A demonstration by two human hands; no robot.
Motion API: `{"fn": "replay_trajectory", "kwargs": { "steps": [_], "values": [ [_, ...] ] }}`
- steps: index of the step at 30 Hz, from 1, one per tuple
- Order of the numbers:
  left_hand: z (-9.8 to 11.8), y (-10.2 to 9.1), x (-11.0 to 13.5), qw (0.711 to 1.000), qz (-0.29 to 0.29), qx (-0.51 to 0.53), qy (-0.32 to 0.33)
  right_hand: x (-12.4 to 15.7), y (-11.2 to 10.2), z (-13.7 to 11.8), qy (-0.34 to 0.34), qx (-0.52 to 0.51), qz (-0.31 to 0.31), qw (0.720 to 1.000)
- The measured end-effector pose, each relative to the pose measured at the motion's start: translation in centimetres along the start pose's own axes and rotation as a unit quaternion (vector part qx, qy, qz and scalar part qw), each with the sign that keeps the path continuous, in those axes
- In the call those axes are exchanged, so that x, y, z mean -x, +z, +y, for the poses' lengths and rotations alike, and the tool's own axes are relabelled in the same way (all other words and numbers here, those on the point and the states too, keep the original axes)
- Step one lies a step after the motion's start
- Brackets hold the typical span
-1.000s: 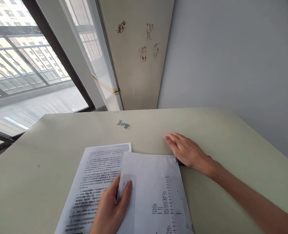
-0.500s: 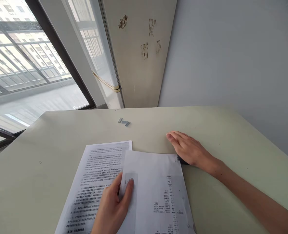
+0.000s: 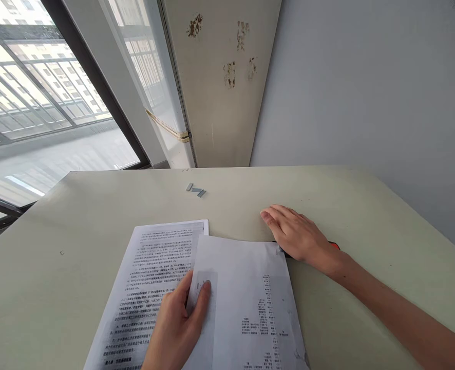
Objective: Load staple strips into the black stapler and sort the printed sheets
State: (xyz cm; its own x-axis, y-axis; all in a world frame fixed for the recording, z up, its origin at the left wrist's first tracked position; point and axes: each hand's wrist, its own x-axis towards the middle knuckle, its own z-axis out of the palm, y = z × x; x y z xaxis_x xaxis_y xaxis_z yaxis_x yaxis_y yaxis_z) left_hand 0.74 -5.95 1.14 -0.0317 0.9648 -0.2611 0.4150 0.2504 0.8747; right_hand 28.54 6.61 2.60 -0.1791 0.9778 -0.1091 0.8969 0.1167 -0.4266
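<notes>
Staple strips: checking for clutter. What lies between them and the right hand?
Only bare table between staple strips and right hand, shown in the head view.

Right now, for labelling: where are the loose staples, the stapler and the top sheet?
loose staples [image 3: 195, 190]: head view, middle strip.
stapler [image 3: 334, 245]: head view, red rear end by the wrist.
top sheet [image 3: 240, 273]: head view, blank middle.

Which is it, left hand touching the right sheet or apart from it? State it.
Touching. The head view shows the left hand pinching the right sheet at its left edge, with a fingertip lying on top of the paper.
</notes>
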Motion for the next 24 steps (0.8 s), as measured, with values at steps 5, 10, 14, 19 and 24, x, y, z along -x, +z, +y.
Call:
{"fn": "replay_trajectory", "kwargs": {
  "steps": [5,10,14,19,24],
  "values": [
    [0.3,0.2,0.1,0.999,-0.025,-0.027,-0.009,0.0,0.4,-0.4,0.000,0.049,0.010,0.999],
    [1.3,0.4,0.5,1.000,-0.003,-0.025,-0.010,-0.1,1.0,-0.4,0.004,0.105,0.015,0.994],
    [1.3,0.0,0.3,0.999,-0.015,-0.030,-0.007,-0.2,1.6,-0.5,0.005,0.132,0.015,0.991],
    [0.8,-0.2,0.0,0.999,-0.032,-0.039,-0.010,-0.5,2.4,-0.6,0.006,0.152,0.021,0.988],
    [1.5,-0.1,0.3,0.999,-0.040,-0.028,-0.014,-0.5,2.6,-0.5,0.001,0.138,0.028,0.990]
  ]
}}
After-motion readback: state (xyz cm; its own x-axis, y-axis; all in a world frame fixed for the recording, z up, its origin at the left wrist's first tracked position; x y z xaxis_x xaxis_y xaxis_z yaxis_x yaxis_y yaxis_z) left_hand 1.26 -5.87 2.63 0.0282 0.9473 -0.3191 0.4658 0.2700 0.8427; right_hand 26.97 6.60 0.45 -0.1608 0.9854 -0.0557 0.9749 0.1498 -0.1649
